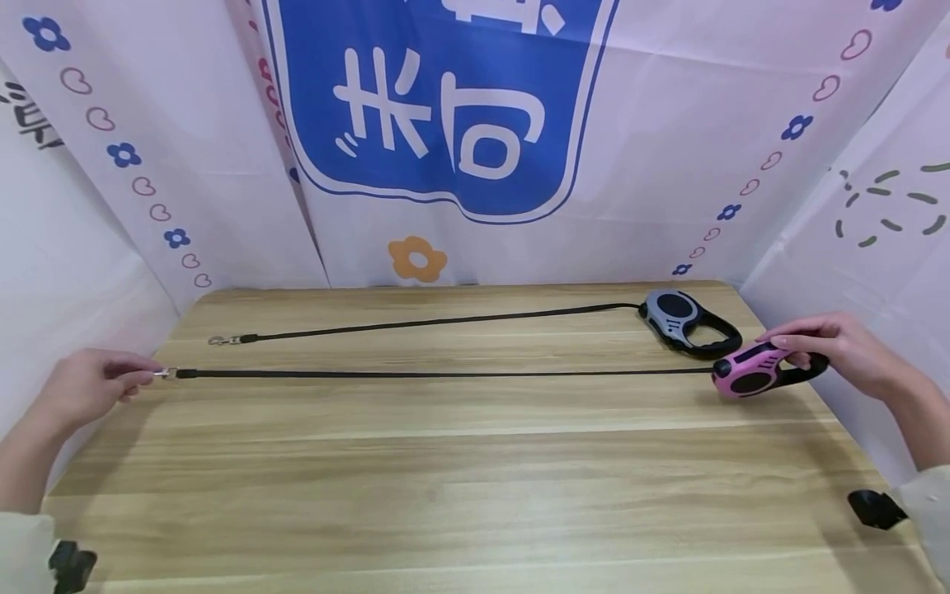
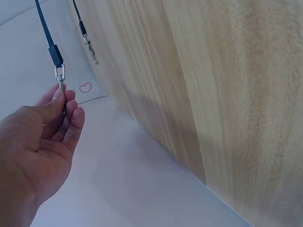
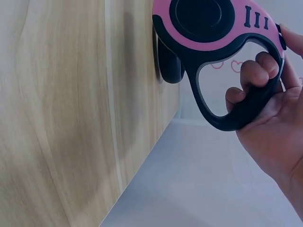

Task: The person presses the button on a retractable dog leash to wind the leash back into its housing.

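Note:
My right hand [image 1: 846, 351] grips the black loop handle of a pink and black retractable dog leash [image 1: 751, 370] at the table's right side. In the right wrist view, fingers [image 3: 253, 75] curl through the handle [image 3: 258, 111]. From the pink case a black cord [image 1: 445, 374] runs straight and taut leftward across the table. At its far end my left hand [image 1: 92, 384] pinches the silver metal clip [image 2: 60, 81] between thumb and fingertips, past the table's left edge; the fingers hide part of the clip.
Behind lies a grey-blue retractable leash [image 1: 675, 318] on the wooden table [image 1: 475, 495]. Its black cord [image 1: 445, 320] stretches left to a metal clip [image 1: 223, 340]. Printed white cloth [image 1: 653, 165] hangs around the table's back and sides.

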Demonstrator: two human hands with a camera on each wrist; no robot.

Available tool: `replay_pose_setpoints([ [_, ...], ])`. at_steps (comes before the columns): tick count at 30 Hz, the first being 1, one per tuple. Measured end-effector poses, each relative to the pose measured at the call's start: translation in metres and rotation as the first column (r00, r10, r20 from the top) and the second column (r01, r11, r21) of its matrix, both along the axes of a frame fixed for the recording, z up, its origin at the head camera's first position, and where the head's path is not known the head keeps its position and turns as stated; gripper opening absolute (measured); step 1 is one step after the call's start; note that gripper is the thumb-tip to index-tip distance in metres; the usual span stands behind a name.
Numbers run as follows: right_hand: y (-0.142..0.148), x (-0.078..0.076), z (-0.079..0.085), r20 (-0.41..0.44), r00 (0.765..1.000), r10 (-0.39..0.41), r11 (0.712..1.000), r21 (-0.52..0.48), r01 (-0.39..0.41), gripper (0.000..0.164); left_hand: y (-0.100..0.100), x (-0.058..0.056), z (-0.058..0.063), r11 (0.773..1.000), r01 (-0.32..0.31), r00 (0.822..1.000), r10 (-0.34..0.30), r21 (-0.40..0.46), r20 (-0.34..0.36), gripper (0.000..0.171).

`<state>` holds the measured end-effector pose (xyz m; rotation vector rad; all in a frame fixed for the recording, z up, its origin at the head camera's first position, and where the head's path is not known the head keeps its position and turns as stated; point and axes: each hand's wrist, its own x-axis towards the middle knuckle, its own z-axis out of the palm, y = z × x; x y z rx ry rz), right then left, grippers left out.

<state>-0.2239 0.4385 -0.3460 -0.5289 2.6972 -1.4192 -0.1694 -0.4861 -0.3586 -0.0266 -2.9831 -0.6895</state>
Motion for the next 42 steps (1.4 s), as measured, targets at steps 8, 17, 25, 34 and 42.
replay_pose_setpoints([
  [8,-0.003,0.000,0.003,0.018,0.999,0.039,0.995,-0.088,-0.038,0.039,-0.002,0.000,0.001,0.999,-0.005,1.000,0.004,-0.035,-0.018,0.016],
  [17,-0.013,-0.001,-0.002,0.061,0.998,-0.010,0.993,-0.116,0.017,0.045,-0.002,0.004,-0.001,0.999,-0.005,1.000,0.005,-0.039,-0.013,0.015],
  [25,-0.020,0.000,-0.003,0.076,0.996,-0.041,0.985,-0.164,0.054,0.048,-0.006,0.006,-0.001,0.997,-0.017,1.000,0.015,-0.071,-0.022,0.013],
  [34,-0.023,0.003,-0.001,0.092,0.994,-0.059,0.983,-0.167,0.074,0.045,-0.008,0.005,-0.006,0.995,-0.002,0.999,-0.002,-0.099,-0.038,0.011],
  [42,-0.023,0.005,0.000,0.089,0.993,-0.080,0.981,-0.170,0.094,0.045,-0.009,0.005,-0.008,0.995,-0.008,1.000,0.005,-0.096,-0.031,0.011],
])
